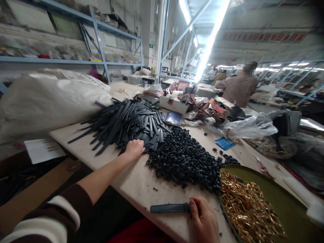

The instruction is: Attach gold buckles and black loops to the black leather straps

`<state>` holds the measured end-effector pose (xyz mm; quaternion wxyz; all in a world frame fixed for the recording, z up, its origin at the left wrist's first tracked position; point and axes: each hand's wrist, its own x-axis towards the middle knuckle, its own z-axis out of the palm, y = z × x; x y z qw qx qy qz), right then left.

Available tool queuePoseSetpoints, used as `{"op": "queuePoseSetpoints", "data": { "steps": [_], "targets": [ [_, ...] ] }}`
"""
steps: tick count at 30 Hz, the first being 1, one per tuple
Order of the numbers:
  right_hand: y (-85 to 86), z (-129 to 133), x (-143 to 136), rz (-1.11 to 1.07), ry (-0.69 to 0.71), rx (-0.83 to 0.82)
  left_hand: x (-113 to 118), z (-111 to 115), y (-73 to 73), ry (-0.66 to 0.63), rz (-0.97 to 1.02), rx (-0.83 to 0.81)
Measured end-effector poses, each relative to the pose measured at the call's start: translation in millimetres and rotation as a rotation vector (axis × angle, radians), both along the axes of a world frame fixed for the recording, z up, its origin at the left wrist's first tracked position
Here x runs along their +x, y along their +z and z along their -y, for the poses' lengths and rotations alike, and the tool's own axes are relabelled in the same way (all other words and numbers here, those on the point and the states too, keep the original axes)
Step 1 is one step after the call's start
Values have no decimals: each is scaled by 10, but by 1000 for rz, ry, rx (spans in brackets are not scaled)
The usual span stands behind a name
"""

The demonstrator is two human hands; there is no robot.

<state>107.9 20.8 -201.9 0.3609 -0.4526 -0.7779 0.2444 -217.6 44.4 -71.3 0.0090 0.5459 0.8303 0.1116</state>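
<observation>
My left hand (135,150) is closed at the front edge of a big heap of flat black straps (126,121). Its fingertips are turned away among the straps, so what they grip is hidden. Low in the view, my right hand (205,219) pinches the right end of a single black strap (169,207), which points left just above the tabletop. A small black band shows around that strap next to my thumb. Between the two hands and farther back lies a pile of small black loops (187,158).
On the right, a round olive tray (291,202) holds many gold metal pieces (250,206). Behind the piles are a blue packet (224,143), a white box (173,104) and plastic bags. A large white sack (50,101) stands at left. A person (238,86) is farther back.
</observation>
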Motion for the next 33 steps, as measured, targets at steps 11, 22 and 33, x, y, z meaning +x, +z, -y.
{"op": "queuePoseSetpoints", "data": {
  "steps": [11, 22, 33],
  "targets": [
    [134, 89, 23, -97, -95, 80, 407, 940, 432, -33, 652, -3],
    [791, 615, -10, -742, 130, -725, 1140, 1849, 216, -81, 1522, -348],
    [563, 654, 225, -709, -61, -766, 1102, 1694, -59, 129, 1670, -62]
  ]
}}
